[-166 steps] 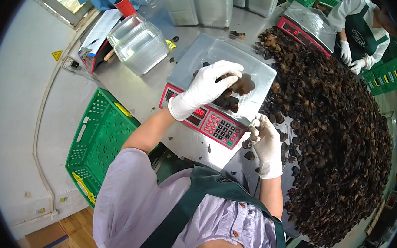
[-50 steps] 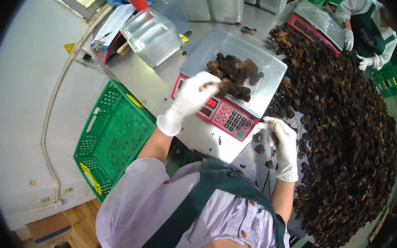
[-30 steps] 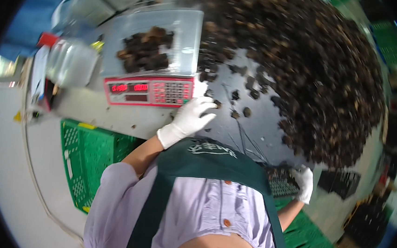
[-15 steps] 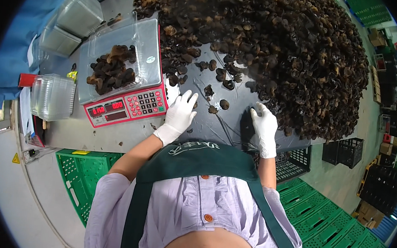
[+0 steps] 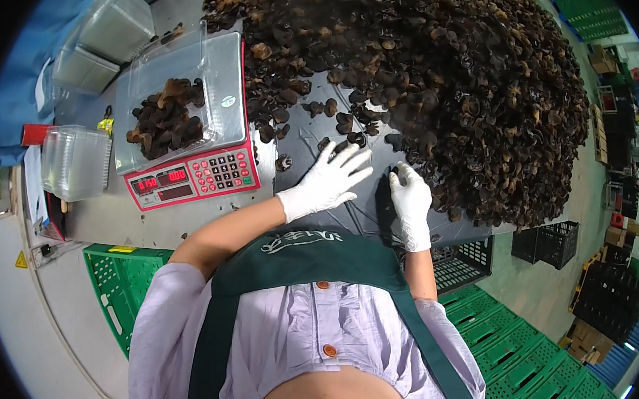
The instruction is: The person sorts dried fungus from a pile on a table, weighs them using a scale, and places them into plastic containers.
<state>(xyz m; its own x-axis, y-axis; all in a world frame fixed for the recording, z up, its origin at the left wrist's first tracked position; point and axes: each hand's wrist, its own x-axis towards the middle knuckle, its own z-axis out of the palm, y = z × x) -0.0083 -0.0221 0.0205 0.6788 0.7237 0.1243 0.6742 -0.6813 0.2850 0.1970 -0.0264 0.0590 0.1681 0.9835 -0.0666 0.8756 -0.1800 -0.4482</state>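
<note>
Metal bench (image 5: 100, 223) across the upper half of the frame, pale at left, darker and creased at centre. White wall (image 5: 5, 287) at lower left, with a yellow warning triangle (image 5: 22, 259); blue cloth (image 5: 38, 50) at upper left. Concrete floor (image 5: 538, 284) at right, with black crates (image 5: 556, 244) on it. Green crates (image 5: 546, 375) in rows at lower right.

On the bench, from upper centre to right: large fungus pile (image 5: 477, 99), dark and ear-shaped. At centre, just in front: loose fungus pieces (image 5: 344, 121). To the left: red-cased scale (image 5: 224, 173), display lit, carrying a clear tray (image 5: 208, 134) with a fungus heap (image 5: 168, 116) inside. Stacked clear containers (image 5: 119, 22) at upper left.

Left hand (image 5: 328, 181), white-gloved, at centre: grip spread, fingertips beside the loose fungus pieces; cannot tell if touching. Right hand (image 5: 411, 207), also white-gloved, right of centre: fingers partly curled, thumb near; cannot tell if pinching anything.
</note>
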